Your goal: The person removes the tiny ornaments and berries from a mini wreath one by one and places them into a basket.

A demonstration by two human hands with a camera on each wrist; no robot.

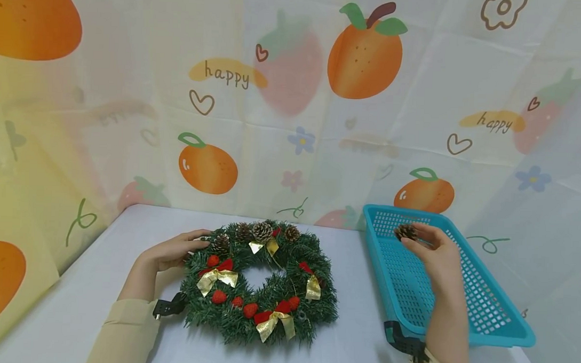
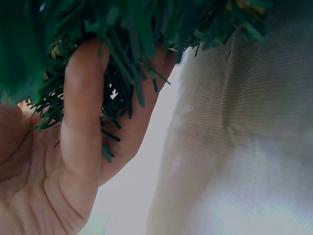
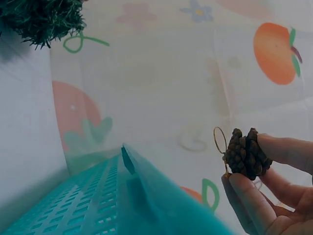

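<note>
A green wreath point(image 1: 258, 282) lies on the white table, dressed with several pine cones point(image 1: 262, 232), red berries point(image 1: 250, 310) and red-and-gold bows point(image 1: 275, 324). My left hand point(image 1: 180, 248) grips its upper left edge. In the left wrist view, fingers point(image 2: 83, 103) reach up into the green needles point(image 2: 132, 44), which hide their tips. Over the basket, my right hand point(image 1: 434, 251) pinches a brown pine cone point(image 1: 406, 232) between thumb and fingers. From that pine cone point(image 3: 247, 154) a thin gold loop point(image 3: 219, 139) sticks out in the right wrist view.
A turquoise plastic basket point(image 1: 380, 283) with perforated walls stands on the right of the table point(image 1: 352, 344), beyond a gap from the wreath. Behind hangs a cloth printed with fruit point(image 1: 291, 155), and more cloth closes off the left side point(image 1: 16, 193).
</note>
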